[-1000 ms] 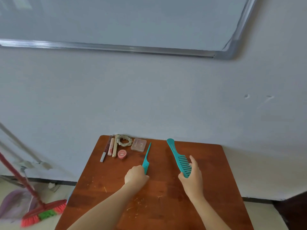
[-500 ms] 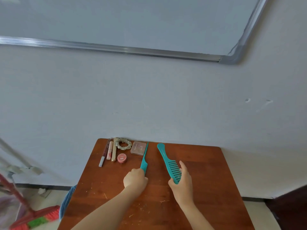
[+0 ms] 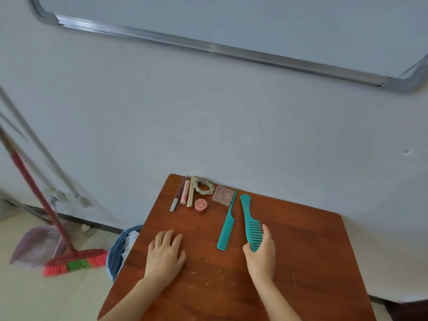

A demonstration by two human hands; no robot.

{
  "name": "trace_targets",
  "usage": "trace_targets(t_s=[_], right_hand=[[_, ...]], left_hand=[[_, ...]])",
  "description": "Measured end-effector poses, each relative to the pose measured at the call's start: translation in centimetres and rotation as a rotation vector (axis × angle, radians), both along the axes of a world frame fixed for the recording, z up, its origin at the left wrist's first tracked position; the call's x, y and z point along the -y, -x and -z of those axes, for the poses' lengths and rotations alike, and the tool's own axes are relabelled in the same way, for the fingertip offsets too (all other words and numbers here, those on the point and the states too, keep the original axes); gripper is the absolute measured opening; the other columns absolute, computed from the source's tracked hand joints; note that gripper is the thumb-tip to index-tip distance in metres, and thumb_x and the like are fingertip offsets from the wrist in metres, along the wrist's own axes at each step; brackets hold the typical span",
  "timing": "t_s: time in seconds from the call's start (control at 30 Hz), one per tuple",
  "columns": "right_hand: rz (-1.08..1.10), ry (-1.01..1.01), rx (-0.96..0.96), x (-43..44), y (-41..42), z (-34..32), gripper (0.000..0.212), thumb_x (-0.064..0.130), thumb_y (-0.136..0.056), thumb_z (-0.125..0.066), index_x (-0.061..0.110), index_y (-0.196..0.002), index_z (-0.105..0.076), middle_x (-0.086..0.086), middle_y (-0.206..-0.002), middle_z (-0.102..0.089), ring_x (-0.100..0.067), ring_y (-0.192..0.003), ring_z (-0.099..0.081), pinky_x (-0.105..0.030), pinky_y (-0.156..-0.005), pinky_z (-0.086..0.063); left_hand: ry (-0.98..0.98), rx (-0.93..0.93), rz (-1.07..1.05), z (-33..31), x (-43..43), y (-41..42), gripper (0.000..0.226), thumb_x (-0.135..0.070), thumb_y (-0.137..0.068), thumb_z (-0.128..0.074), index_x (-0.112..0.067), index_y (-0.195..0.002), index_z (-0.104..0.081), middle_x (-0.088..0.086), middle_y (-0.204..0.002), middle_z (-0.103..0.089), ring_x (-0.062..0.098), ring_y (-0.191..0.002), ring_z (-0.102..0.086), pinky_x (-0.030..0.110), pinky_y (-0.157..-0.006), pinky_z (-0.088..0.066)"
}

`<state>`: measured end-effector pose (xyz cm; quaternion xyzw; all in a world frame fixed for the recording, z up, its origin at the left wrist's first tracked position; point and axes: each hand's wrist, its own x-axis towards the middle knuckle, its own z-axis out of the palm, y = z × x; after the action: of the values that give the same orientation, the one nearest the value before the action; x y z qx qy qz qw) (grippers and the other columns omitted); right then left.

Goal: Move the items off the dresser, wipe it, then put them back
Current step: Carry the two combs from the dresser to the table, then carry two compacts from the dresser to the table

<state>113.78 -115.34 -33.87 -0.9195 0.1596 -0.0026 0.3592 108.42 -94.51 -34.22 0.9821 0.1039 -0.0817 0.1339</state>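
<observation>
The left hand (image 3: 165, 256) lies palm down on the wooden dresser (image 3: 208, 297), fingers loosely spread, holding nothing. At three o'clock from it, the right hand (image 3: 260, 259) curls thumb and fingers round the toothed end of the wide-tooth comb (image 3: 246, 214), whose handle points to twelve o'clock. Just beside that comb, at nine o'clock and apart from both hands, the tail comb (image 3: 228, 225) lies flat on the wood. Farther off, along the back edge at eleven o'clock, lie a compact (image 3: 223, 195), a small red pot (image 3: 200, 205), a scrunchie (image 3: 203, 188) and three slim tubes (image 3: 185, 193). On the floor at nine o'clock are a blue bin (image 3: 118, 251) and a red broom (image 3: 76, 262).
</observation>
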Motion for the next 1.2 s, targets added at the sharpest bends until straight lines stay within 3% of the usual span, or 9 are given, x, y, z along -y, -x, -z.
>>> trace_targets(t_s=[0.17,0.3,0.43,0.67,0.77,0.9,1.03,1.13,1.2], right_hand=[[-0.062,0.191,-0.067,-2.3,-0.2,0.3,0.069,0.033,-0.085,-0.061,0.019,-0.141,-0.025,-0.003,-0.132,-0.048,-0.018,-0.121,-0.048,-0.031,-0.092,-0.047],[-0.096,0.313,-0.098,-3.0,-0.3,0.6,0.069,0.037,-0.086,-0.059,0.019,-0.142,-0.023,-0.003,-0.134,-0.046,-0.018,-0.118,-0.046,-0.028,-0.088,-0.047],[-0.154,0.414,-0.100,-3.1,0.0,0.8,0.068,0.041,-0.087,-0.055,0.020,-0.142,-0.020,-0.002,-0.135,-0.045,-0.015,-0.116,-0.045,-0.024,-0.087,-0.046],[-0.240,0.451,-0.087,-2.0,0.6,0.6,0.064,0.046,-0.088,-0.052,0.021,-0.140,-0.024,-0.002,-0.140,-0.039,-0.017,-0.124,-0.039,-0.028,-0.096,-0.042],[-0.243,0.443,-0.061,-0.2,1.3,-0.1,0.058,0.045,-0.088,-0.051,0.022,-0.138,-0.031,-0.002,-0.142,-0.037,-0.019,-0.129,-0.034,-0.032,-0.102,-0.038],[-0.146,0.471,-0.089,2.7,2.7,-1.3,0.052,0.045,-0.091,-0.046,0.023,-0.136,-0.036,-0.003,-0.146,-0.033,-0.020,-0.134,-0.027,-0.033,-0.106,-0.031],[0.037,0.435,-0.144,5.1,7.7,-1.5,0.048,0.043,-0.091,-0.045,0.021,-0.133,-0.042,-0.002,-0.142,-0.038,-0.020,-0.132,-0.029,-0.034,-0.105,-0.030],[0.199,0.467,-0.197,5.7,12.9,-1.7,0.048,0.045,-0.092,-0.044,0.023,-0.134,-0.041,0.000,-0.142,-0.039,-0.018,-0.132,-0.029,-0.033,-0.105,-0.030],[0.313,0.452,-0.243,5.9,17.0,-1.7,0.047,0.041,-0.091,-0.047,0.020,-0.133,-0.044,-0.003,-0.140,-0.042,-0.022,-0.130,-0.033,-0.035,-0.103,-0.033]], left_hand=[[-0.044,-0.080,0.014,0.5,-0.7,0.3,0.054,-0.048,-0.096,-0.027,-0.027,-0.146,-0.021,0.000,-0.154,-0.017,0.022,-0.143,-0.010,0.039,-0.116,-0.013],[-0.087,-0.115,0.019,1.2,-1.5,0.7,0.051,-0.051,-0.084,-0.029,-0.031,-0.116,-0.064,-0.003,-0.122,-0.063,0.022,-0.116,-0.058,0.040,-0.092,-0.048],[-0.103,-0.056,0.033,1.8,-2.0,0.9,0.054,-0.049,-0.088,-0.021,-0.031,-0.101,-0.071,-0.005,-0.104,-0.070,0.019,-0.097,-0.068,0.036,-0.077,-0.055],[-0.110,-0.104,0.060,1.2,-2.0,1.0,0.056,-0.051,-0.085,-0.023,-0.029,-0.101,-0.071,-0.002,-0.106,-0.070,0.021,-0.101,-0.066,0.038,-0.078,-0.055],[-0.025,-0.122,0.062,-0.1,-1.2,0.8,0.049,-0.047,-0.094,-0.025,-0.029,-0.135,-0.044,0.001,-0.144,-0.040,0.023,-0.136,-0.033,0.044,-0.109,-0.032],[0.074,-0.041,0.221,-1.0,1.6,-1.7,0.054,-0.049,-0.096,-0.025,-0.030,-0.146,-0.016,-0.005,-0.155,-0.012,0.019,-0.144,-0.003,0.038,-0.117,-0.008],[0.099,-0.045,0.545,-1.6,5.5,-2.9,0.051,-0.045,-0.096,-0.030,-0.025,-0.143,-0.025,-0.001,-0.152,-0.021,0.021,-0.142,-0.012,0.038,-0.116,-0.015],[0.090,0.079,0.805,-2.0,8.4,-3.3,0.048,-0.045,-0.090,-0.032,-0.021,-0.127,-0.052,0.007,-0.135,-0.050,0.026,-0.127,-0.045,0.041,-0.100,-0.041],[0.142,0.096,0.956,-2.0,10.7,-2.5,0.049,-0.044,-0.092,-0.032,-0.020,-0.132,-0.047,0.006,-0.140,-0.045,0.027,-0.132,-0.038,0.042,-0.105,-0.035]])
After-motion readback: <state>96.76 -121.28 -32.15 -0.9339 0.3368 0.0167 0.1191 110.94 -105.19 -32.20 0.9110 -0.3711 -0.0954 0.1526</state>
